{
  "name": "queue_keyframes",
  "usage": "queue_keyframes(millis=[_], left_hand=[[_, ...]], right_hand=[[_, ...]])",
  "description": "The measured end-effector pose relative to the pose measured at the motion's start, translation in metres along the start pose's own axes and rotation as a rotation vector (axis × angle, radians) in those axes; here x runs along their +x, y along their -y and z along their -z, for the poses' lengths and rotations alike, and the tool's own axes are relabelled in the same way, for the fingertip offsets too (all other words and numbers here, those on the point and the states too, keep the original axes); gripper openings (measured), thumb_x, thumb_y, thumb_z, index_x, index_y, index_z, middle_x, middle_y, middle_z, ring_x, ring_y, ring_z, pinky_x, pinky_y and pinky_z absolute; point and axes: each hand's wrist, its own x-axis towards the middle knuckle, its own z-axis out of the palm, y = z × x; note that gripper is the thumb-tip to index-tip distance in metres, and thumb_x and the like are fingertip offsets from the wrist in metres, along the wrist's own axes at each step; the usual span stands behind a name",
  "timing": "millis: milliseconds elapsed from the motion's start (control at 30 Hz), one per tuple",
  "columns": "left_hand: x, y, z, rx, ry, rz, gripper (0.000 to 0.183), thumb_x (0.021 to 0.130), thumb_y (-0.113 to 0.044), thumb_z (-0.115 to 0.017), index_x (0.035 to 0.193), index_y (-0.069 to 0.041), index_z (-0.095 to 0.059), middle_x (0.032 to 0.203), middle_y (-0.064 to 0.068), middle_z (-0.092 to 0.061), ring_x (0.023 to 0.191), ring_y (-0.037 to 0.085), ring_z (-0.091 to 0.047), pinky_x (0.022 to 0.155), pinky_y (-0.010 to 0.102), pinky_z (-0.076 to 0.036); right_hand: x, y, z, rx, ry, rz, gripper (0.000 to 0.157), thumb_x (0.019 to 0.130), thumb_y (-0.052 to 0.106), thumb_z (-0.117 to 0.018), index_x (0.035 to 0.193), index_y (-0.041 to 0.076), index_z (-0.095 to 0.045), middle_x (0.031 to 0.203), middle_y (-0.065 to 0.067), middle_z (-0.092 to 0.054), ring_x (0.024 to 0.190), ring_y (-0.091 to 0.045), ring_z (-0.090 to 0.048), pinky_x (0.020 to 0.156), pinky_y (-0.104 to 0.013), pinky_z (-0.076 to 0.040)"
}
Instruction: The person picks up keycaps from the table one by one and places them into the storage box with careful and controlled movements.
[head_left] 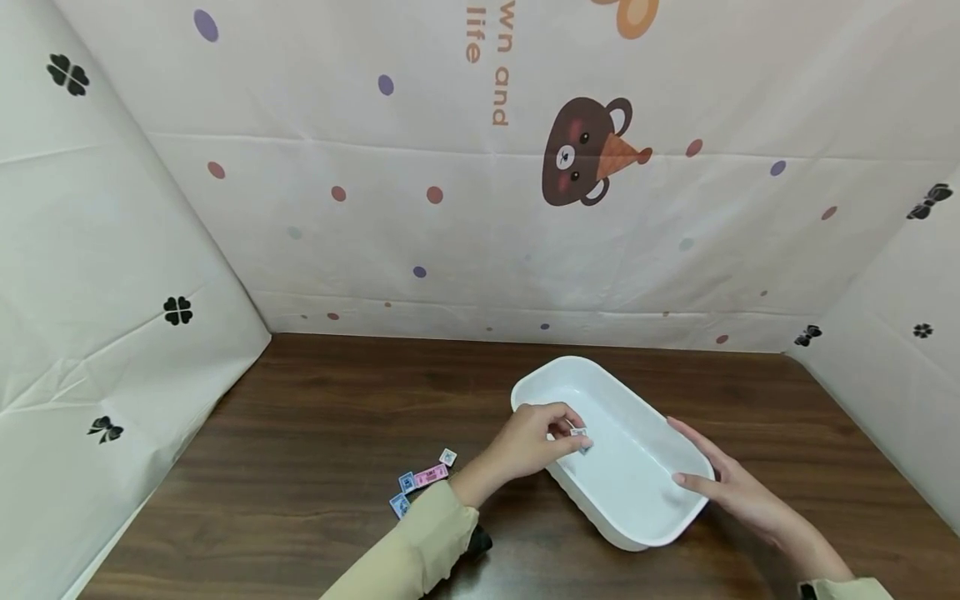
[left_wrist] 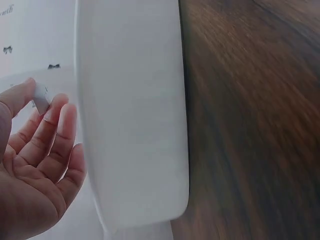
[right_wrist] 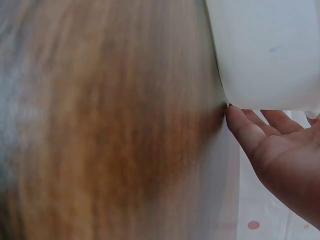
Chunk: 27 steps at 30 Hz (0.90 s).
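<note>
A white rectangular tub (head_left: 630, 450) with rounded corners stands slantwise on the wooden table. My left hand (head_left: 534, 440) is over its left side and pinches a small white printed label (head_left: 579, 432) between thumb and fingertips. In the left wrist view the same label (left_wrist: 40, 97) looks bent, beside the tub's wall (left_wrist: 132, 115). At the tub's right end, my right hand (head_left: 738, 492) holds the rim, thumb over the edge and fingers along the outside. The right wrist view shows those fingers (right_wrist: 245, 125) against the tub's lower outer wall (right_wrist: 272, 75).
Left of the tub, partly behind the left sleeve (head_left: 420, 542), lie a pink label (head_left: 431, 475), a small white label (head_left: 447, 457) and two blue labels, one nearer the front (head_left: 400, 505). White printed cloth (head_left: 450, 233) hangs behind the table and at both sides.
</note>
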Motion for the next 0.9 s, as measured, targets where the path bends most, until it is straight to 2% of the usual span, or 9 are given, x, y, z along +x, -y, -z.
queue_keyframes(millis=[67, 233, 333, 400, 633, 900], left_hand=[[0.003, -0.001, -0.004, 0.024, 0.017, -0.005, 0.014, 0.080, -0.026, -0.068, 0.087, -0.014, -0.065, 0.072, -0.004, -0.065, 0.064, -0.004, -0.048, 0.059, 0.010, -0.039], [0.009, -0.003, -0.011, 0.101, 0.055, -0.007, 0.016, 0.082, -0.030, -0.066, 0.089, -0.015, -0.065, 0.074, -0.007, -0.064, 0.065, -0.004, -0.049, 0.060, 0.009, -0.040], [0.013, -0.004, -0.014, 0.148, 0.077, -0.001, 0.018, 0.083, -0.033, -0.064, 0.089, -0.016, -0.065, 0.075, -0.009, -0.064, 0.065, -0.005, -0.049, 0.060, 0.009, -0.039], [0.016, -0.005, -0.016, 0.177, 0.095, 0.006, 0.019, 0.083, -0.035, -0.064, 0.090, -0.017, -0.065, 0.074, -0.010, -0.064, 0.064, -0.005, -0.048, 0.061, 0.009, -0.038], [0.025, -0.005, -0.024, 0.242, 0.157, 0.027, 0.020, 0.083, -0.037, -0.063, 0.090, -0.018, -0.065, 0.074, -0.011, -0.063, 0.065, -0.005, -0.049, 0.063, 0.010, -0.037], [0.031, -0.008, -0.032, 0.325, 0.225, 0.063, 0.020, 0.082, -0.038, -0.064, 0.090, -0.020, -0.065, 0.075, -0.011, -0.063, 0.066, -0.002, -0.050, 0.060, 0.011, -0.037]], right_hand=[[0.000, 0.000, 0.000, -0.004, -0.004, -0.004, 0.069, 0.089, 0.015, -0.055, 0.145, 0.022, -0.016, 0.131, 0.026, -0.023, 0.104, 0.022, -0.031, 0.081, -0.024, -0.041], [0.001, -0.001, 0.000, -0.002, -0.004, -0.015, 0.069, 0.089, 0.016, -0.055, 0.146, 0.021, -0.016, 0.134, 0.020, -0.023, 0.102, 0.023, -0.031, 0.087, -0.043, -0.041], [0.001, 0.000, 0.000, 0.004, 0.000, -0.021, 0.070, 0.089, 0.016, -0.055, 0.146, 0.021, -0.015, 0.137, 0.016, -0.021, 0.102, 0.022, -0.031, 0.087, -0.047, -0.041], [0.000, 0.000, 0.000, 0.010, 0.001, -0.022, 0.070, 0.089, 0.016, -0.055, 0.145, 0.021, -0.015, 0.135, 0.018, -0.021, 0.102, 0.021, -0.032, 0.085, -0.044, -0.042], [0.000, 0.000, -0.001, 0.034, 0.012, -0.007, 0.070, 0.089, 0.014, -0.054, 0.146, 0.021, -0.014, 0.124, 0.032, -0.025, 0.103, 0.016, -0.037, 0.076, -0.019, -0.043], [0.000, 0.001, -0.001, 0.033, 0.005, -0.021, 0.070, 0.089, 0.015, -0.055, 0.145, 0.020, -0.015, 0.123, 0.032, -0.026, 0.102, 0.016, -0.038, 0.076, -0.018, -0.043]])
